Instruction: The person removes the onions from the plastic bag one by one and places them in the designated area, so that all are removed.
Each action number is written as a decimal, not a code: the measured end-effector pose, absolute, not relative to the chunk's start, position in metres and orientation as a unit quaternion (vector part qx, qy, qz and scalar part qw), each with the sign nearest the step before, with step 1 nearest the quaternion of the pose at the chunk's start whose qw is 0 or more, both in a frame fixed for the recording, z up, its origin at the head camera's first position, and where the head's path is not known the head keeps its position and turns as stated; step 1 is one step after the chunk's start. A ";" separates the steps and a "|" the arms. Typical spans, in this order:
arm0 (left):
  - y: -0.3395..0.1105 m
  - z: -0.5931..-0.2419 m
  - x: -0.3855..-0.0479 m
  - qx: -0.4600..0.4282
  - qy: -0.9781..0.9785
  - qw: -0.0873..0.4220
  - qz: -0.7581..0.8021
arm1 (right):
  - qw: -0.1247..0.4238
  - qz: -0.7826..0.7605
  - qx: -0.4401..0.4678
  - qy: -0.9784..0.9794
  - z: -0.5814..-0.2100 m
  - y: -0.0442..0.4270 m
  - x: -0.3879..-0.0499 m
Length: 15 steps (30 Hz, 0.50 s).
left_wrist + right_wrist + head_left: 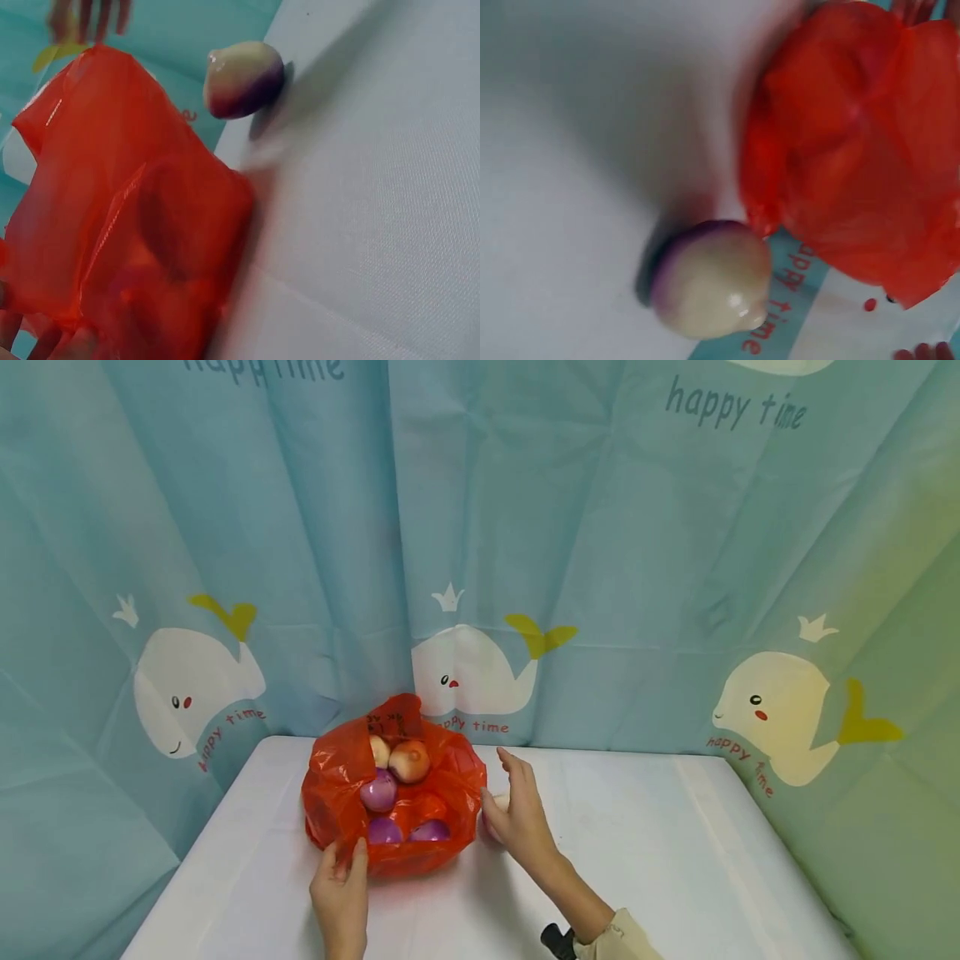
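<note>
A crinkled red plastic bag [333,777] sits with its mouth spread toward me. Inside it lie several onions, including a brown-yellow onion [409,762] and a purple onion [379,792]. My left hand [340,893] pinches the bag's near rim between thumb and fingers. To the right of the bag, my right hand [525,822] is held with fingers spread beside a loose white-and-purple onion [712,281], partly hidden behind it in the head view. In the right wrist view, its fingertips [924,351] appear apart from that onion [244,79].
A white table [637,852] carries all this. Behind it and along the sides hangs a pale blue curtain [510,527] printed with whales. A black object [558,941] is at my right wrist, near the sleeve [618,939].
</note>
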<state>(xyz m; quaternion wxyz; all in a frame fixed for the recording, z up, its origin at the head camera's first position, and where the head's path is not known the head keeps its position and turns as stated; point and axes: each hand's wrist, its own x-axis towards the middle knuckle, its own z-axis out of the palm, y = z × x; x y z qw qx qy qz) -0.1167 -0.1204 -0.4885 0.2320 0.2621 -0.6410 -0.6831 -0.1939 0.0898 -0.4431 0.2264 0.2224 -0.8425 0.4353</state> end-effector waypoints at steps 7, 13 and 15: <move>-0.123 -0.487 -0.117 0.269 -0.643 0.224 -0.681 | 0.274 0.490 0.289 -0.775 -0.425 0.067 -0.188; -0.122 -0.487 -0.117 0.278 -0.642 0.202 -0.685 | 0.275 0.520 0.396 -0.705 -0.417 0.048 -0.182; -0.122 -0.487 -0.116 0.282 -0.640 0.201 -0.685 | 0.250 0.517 0.425 -0.700 -0.418 0.043 -0.181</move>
